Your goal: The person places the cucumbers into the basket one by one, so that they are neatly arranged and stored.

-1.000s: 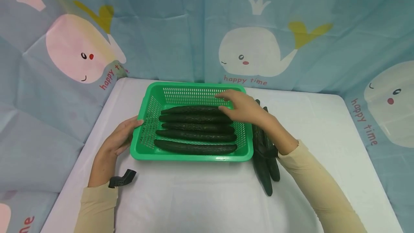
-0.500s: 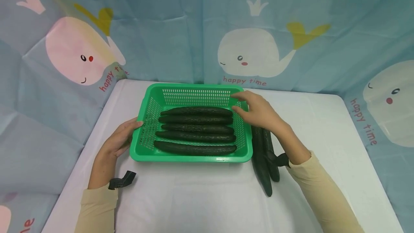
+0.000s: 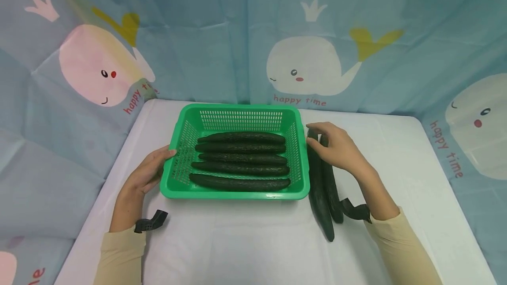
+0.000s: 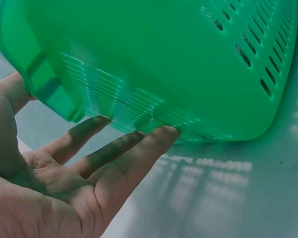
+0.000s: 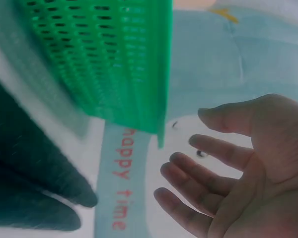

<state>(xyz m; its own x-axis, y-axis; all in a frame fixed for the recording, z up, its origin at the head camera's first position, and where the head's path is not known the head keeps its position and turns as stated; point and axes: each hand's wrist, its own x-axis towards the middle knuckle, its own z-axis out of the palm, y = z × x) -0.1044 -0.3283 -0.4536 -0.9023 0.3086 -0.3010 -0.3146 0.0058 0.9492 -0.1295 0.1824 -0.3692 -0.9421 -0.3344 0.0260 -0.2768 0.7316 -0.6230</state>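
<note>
A green plastic basket (image 3: 233,195) holds several dark green cucumbers (image 3: 239,184) lying side by side. My left hand (image 3: 148,170) holds the basket's left rim, thumb over the edge; in the left wrist view the fingers of that hand (image 4: 84,173) touch the slotted outer wall. My right hand (image 3: 336,146) hovers above the upper ends of two cucumbers (image 3: 318,197) lying beside the basket's right side. In the right wrist view this hand (image 5: 253,168) has its fingers spread and holds nothing, with the basket (image 5: 124,59) and the two cucumbers (image 5: 35,153) to its left.
The table has a white cloth (image 3: 253,241). Behind it and at both sides hangs a blue curtain (image 3: 206,56) with printed whales and lettering. Table surface shows in front of the basket and right of the two loose cucumbers.
My right hand has moved right and toward me, from over the basket to over the two loose cucumbers. My left hand has stayed on the basket's rim.
</note>
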